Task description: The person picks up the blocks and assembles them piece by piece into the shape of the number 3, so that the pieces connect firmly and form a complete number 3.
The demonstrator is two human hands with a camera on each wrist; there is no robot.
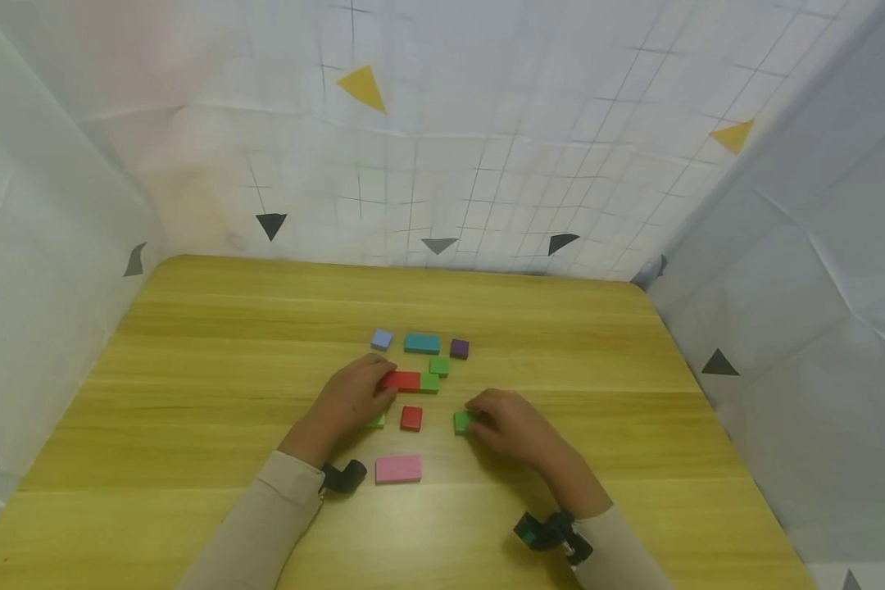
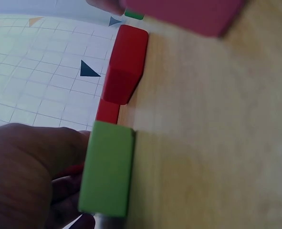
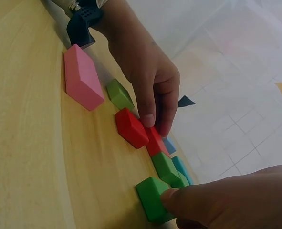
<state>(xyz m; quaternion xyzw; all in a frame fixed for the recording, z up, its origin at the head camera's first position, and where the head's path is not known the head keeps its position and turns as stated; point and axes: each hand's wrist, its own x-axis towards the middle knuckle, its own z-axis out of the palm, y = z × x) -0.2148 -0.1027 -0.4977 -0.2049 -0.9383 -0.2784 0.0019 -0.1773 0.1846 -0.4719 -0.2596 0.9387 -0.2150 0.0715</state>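
- Landmark: we refer all positions to the small red block (image 1: 411, 419) on the table (image 1: 575, 344).
- Left hand (image 1: 354, 395): thumb and fingers are clamped on the long red block (image 1: 408, 380), located just beyond the landmark.
- Right hand (image 1: 515, 429): thumb and fingers are clamped on the held green block (image 1: 462, 423), to the right of the landmark and apart from it. In the right wrist view we see the thumb on this block; the other fingers are mostly hidden.
- End green block (image 1: 430, 383): beyond the landmark, touching the right end of the long red block. The far green block (image 1: 439, 366) lies just behind it.
- Light green block (image 2: 106, 169): left of the landmark. The head view shows us only an edge; both wrist views expose more.
- Pink block (image 1: 398, 469): on our near side of the landmark; the left wrist view crops it.
- Light blue block (image 1: 381, 339), teal block (image 1: 422, 343), purple block (image 1: 460, 349): a row beyond the landmark. We find the purple block in the head view only.
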